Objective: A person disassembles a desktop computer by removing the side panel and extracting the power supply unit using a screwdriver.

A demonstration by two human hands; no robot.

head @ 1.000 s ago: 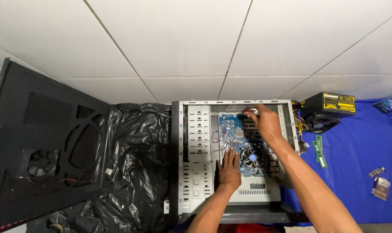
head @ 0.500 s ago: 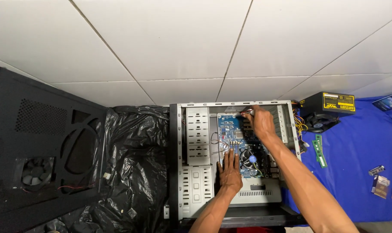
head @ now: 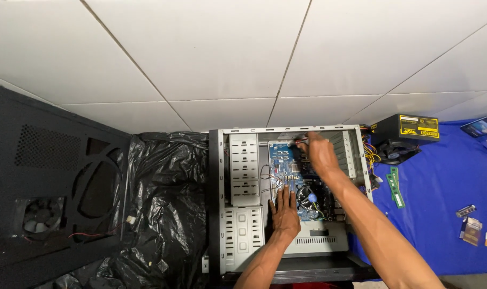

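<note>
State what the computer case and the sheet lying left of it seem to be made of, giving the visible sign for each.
Computer case: likely bare sheet metal, dull grey, with punched slots and folded edges. Sheet: seemingly thin black plastic film, glossy, crumpled into shiny creases.

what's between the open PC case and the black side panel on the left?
In the head view, crumpled black plastic sheeting covers the floor between the open case and the side panel. Nothing else visible there.
</note>
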